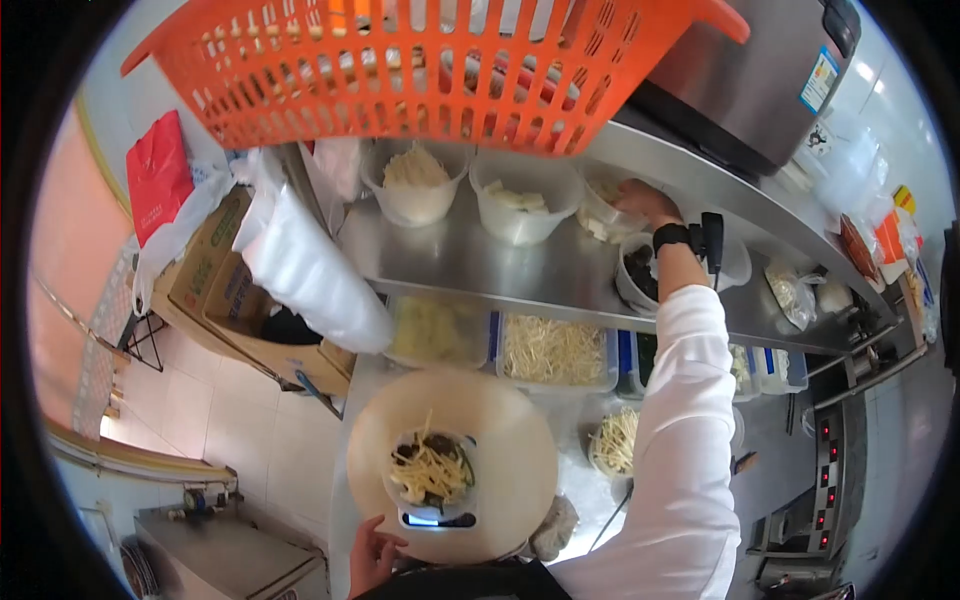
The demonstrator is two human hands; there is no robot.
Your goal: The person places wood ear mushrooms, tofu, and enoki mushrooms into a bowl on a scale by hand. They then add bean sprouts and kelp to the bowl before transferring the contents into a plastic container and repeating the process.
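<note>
My right hand [648, 200] reaches up to a clear tub [600, 222] of pale pieces on the steel shelf; its fingertips are hidden inside the tub. A black band [675, 237] circles that wrist. Low down, my left hand [374, 554] rests by the near edge of a round board [530, 440], fingers loosely apart and holding nothing. Close to it, a bowl [405, 495] stands on a white scale with a lit display [425, 520]. Bean sprouts, dark pieces and green strips [435, 470] fill the bowl.
An orange basket [400, 105] hangs over the upper view. More tubs, of white strips [412, 190], white chunks [520, 200] and dark pieces [640, 275], line the shelf [450, 260]. Below are bins, one of bean sprouts [553, 350]. A cardboard box [225, 280] stands left.
</note>
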